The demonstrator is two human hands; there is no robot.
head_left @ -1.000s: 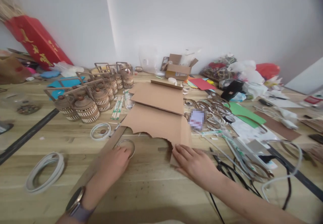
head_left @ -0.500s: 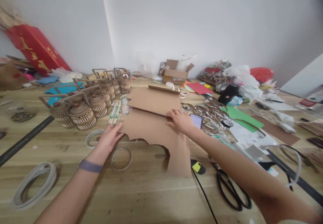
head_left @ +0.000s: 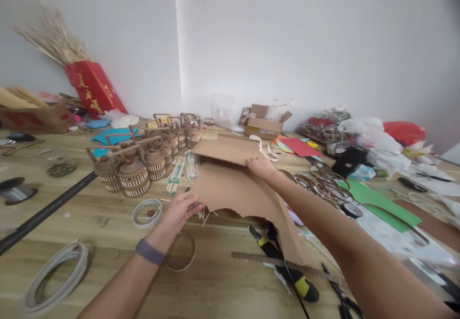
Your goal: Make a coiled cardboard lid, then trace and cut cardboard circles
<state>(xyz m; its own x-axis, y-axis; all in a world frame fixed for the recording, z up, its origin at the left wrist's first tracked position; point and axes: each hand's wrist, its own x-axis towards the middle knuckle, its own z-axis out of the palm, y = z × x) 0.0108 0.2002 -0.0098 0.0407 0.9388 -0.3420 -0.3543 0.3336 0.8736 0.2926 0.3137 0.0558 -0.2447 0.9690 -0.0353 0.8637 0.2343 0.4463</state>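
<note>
A large brown cardboard sheet [head_left: 230, 185], with a scalloped cut along its near edge and a folded flap at the back, is held between both hands above the table. My left hand [head_left: 184, 210] pinches its near left corner. Closed over the flap's edge near the middle is my right hand [head_left: 260, 168]. Under the lifted near edge lie a black and yellow utility knife [head_left: 304, 286], a slatted strip [head_left: 251, 257] and some thin sticks [head_left: 204, 216]. A thin hoop [head_left: 194, 249] rests beside my left wrist.
Several small lidded woven baskets [head_left: 133, 177] with tall handles stand at the left. Coiled white strips [head_left: 59, 276] lie front left, and scissors [head_left: 347, 300] front right. Brown rings [head_left: 316, 185], green paper [head_left: 381, 204] and an open carton [head_left: 266, 122] are farther back.
Both hands have lifted the cardboard off the table, uncovering the utility knife and strip beneath. My right hand has closed on the flap's edge. The view has shifted left and up.
</note>
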